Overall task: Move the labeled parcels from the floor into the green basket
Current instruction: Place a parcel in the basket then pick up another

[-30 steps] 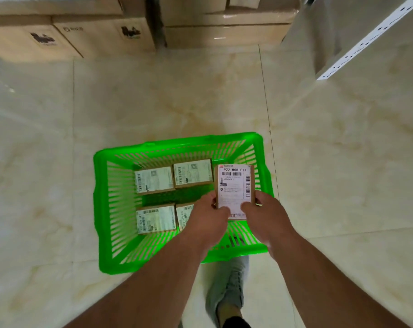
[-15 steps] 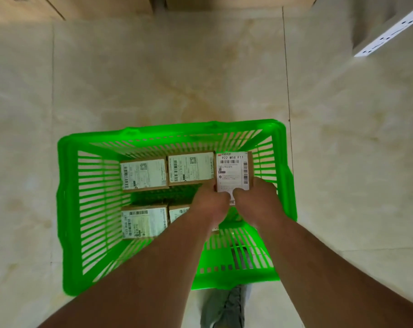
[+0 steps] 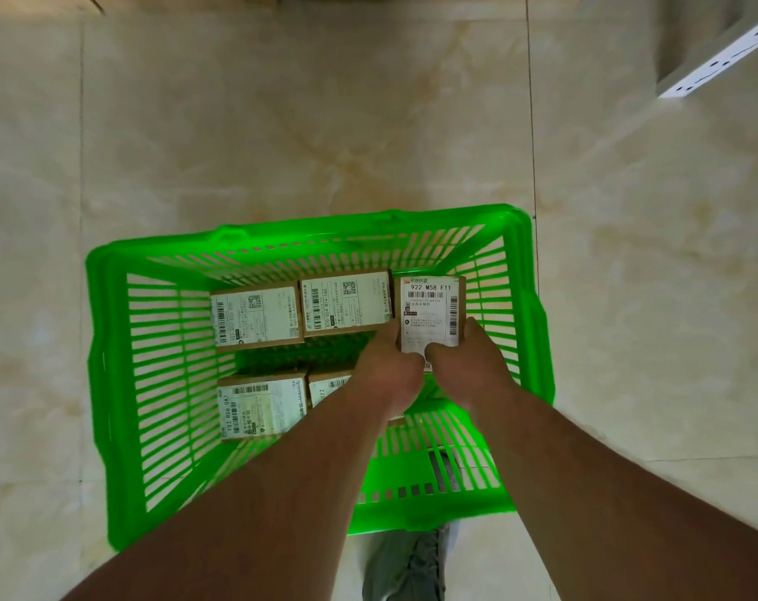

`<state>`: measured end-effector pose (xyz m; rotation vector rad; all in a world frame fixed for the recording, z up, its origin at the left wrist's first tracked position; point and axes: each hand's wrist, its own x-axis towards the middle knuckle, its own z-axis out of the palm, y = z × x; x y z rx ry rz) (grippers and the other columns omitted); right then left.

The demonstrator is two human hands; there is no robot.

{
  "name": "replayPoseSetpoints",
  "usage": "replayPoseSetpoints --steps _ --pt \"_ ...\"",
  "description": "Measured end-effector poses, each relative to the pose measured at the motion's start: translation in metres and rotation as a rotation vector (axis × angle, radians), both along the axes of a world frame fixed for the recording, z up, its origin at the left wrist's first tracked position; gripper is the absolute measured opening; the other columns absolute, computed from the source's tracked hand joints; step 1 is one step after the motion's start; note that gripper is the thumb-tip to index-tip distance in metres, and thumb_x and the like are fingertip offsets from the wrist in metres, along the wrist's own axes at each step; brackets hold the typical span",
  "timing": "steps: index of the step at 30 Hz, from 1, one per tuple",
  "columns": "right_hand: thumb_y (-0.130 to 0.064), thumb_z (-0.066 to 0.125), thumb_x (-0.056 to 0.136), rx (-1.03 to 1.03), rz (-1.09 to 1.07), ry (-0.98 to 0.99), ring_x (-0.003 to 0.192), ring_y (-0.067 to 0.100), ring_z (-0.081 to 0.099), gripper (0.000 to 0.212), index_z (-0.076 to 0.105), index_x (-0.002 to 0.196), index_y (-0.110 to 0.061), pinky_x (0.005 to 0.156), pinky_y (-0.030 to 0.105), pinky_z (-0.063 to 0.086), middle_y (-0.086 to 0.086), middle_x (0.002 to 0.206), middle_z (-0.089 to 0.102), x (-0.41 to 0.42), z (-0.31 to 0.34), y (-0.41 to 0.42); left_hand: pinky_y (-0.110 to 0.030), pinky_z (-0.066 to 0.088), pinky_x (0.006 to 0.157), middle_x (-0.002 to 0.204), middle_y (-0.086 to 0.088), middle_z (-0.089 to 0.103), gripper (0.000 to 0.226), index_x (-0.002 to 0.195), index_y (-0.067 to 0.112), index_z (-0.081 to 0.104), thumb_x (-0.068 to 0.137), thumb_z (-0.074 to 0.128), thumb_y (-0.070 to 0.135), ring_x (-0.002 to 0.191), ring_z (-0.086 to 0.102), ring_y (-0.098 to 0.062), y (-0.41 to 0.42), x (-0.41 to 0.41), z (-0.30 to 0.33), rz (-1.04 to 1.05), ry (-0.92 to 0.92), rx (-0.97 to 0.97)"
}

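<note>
Both hands lower a labeled parcel into the green basket's far right corner.

The left hand (image 3: 388, 375) and right hand (image 3: 464, 362) are each closed on the near end of the held parcel (image 3: 431, 312), fingers on its side edges and thumbs at the near edge, probably so the label stays face up and the box can be steered squarely into the gap. It sits inside the green basket (image 3: 108, 383), just beside the far middle parcel (image 3: 344, 303) and close to the right wall; whether it already rests on the bottom I cannot tell. The far left parcel (image 3: 255, 316), near left parcel (image 3: 262, 407) and a partly hidden parcel (image 3: 325, 386) lie label up in rows, which suggests tidy packing to save room. The basket stands on the tiled floor (image 3: 281, 123); no parcels show on the floor.
</note>
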<state>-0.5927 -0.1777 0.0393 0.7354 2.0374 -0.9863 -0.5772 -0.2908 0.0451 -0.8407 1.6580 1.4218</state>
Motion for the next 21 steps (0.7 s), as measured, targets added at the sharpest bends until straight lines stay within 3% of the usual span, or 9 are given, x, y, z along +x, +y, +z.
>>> replayPoseSetpoints --steps 2,6,7,9,12,14,16,19,21 --pt "-0.017 0.064 0.086 0.016 0.049 -0.049 0.107 0.022 0.065 0.046 0.055 0.131 -0.012 0.061 0.021 0.044 0.006 0.127 0.067 -0.007 -0.007 0.002 -0.015 0.046 0.076 0.139 0.007 0.064 0.058 0.145 0.028 0.053 0.093 0.051 0.002 0.12 0.063 -0.013 0.0 -0.002 -0.003 -0.028 0.004 -0.009" --pt "-0.029 0.061 0.077 0.058 0.169 -0.12 0.095 0.021 0.068 0.056 0.06 0.131 -0.014 0.065 0.026 0.056 0.007 0.119 0.07 -0.021 -0.018 0.002 -0.002 0.046 0.052 0.133 0.006 0.067 0.058 0.143 0.025 0.057 0.094 0.047 -0.006 0.083 0.063 0.005 0.0 -0.007 -0.007 -0.033 0.037 0.012" --pt "-0.028 0.061 0.077 0.056 0.167 -0.113 0.09 0.018 0.067 0.057 0.059 0.132 -0.013 0.06 0.023 0.053 0.006 0.117 0.07 -0.023 -0.017 0.0 -0.002 0.046 0.055 0.135 0.005 0.066 0.057 0.144 0.024 0.056 0.096 0.048 -0.005 0.083 0.061 0.006 0.0 -0.008 -0.007 -0.041 0.047 0.005" --pt "-0.022 0.064 0.083 0.078 0.132 -0.062 0.087 0.016 0.061 0.052 0.052 0.132 -0.008 0.048 0.018 0.04 0.001 0.115 0.065 -0.024 -0.018 -0.003 -0.01 0.048 0.077 0.141 0.001 0.062 0.052 0.145 0.021 0.053 0.098 0.049 0.0 0.102 0.062 -0.004 0.002 -0.007 -0.007 -0.067 0.071 -0.031" --pt "-0.018 0.06 0.089 0.152 0.061 0.052 0.092 0.021 0.057 0.036 0.054 0.124 -0.009 0.048 0.018 0.029 0.001 0.108 0.059 -0.018 -0.012 -0.008 -0.025 0.045 0.102 0.148 -0.006 0.054 0.052 0.15 0.013 0.046 0.099 0.052 0.005 0.13 0.055 -0.022 0.003 -0.006 -0.008 -0.111 0.058 -0.106" --pt "-0.021 0.056 0.085 0.197 0.03 0.195 0.089 0.021 0.061 0.029 0.061 0.112 -0.012 0.05 0.02 0.033 -0.002 0.103 0.062 -0.011 -0.011 -0.011 -0.022 0.036 0.106 0.157 -0.007 0.043 0.062 0.157 0.013 0.035 0.099 0.055 0.005 0.142 0.044 -0.026 0.001 -0.006 -0.006 -0.136 0.059 -0.132" --pt "-0.022 0.053 0.084 0.19 0.054 0.287 0.097 0.021 0.064 0.035 0.064 0.116 -0.013 0.064 0.021 0.042 0.001 0.109 0.065 -0.006 -0.004 -0.014 -0.013 0.03 0.099 0.157 -0.006 0.044 0.062 0.157 0.015 0.035 0.099 0.055 0.004 0.143 0.042 -0.023 -0.001 -0.006 -0.002 -0.163 0.08 -0.134" --pt "-0.016 0.049 0.1 0.07 0.183 0.178 0.122 0.023 0.058 0.048 0.048 0.147 -0.012 0.087 0.021 0.036 0.006 0.138 0.06 -0.01 0.004 -0.018 0.002 0.039 0.074 0.144 0.001 0.055 0.061 0.156 0.017 0.039 0.1 0.049 -0.005 0.12 0.054 -0.009 -0.006 -0.006 0.003 -0.189 0.057 -0.105" --pt "-0.02 0.044 0.103 -0.019 0.259 0.055 0.124 0.022 0.053 0.05 0.04 0.153 -0.012 0.093 0.023 0.035 0.005 0.143 0.055 -0.017 0.0 -0.017 -0.006 0.046 0.072 0.141 0.004 0.057 0.064 0.155 0.021 0.04 0.098 0.045 -0.007 0.116 0.062 -0.014 -0.01 -0.004 0.0 -0.19 0.031 -0.1"
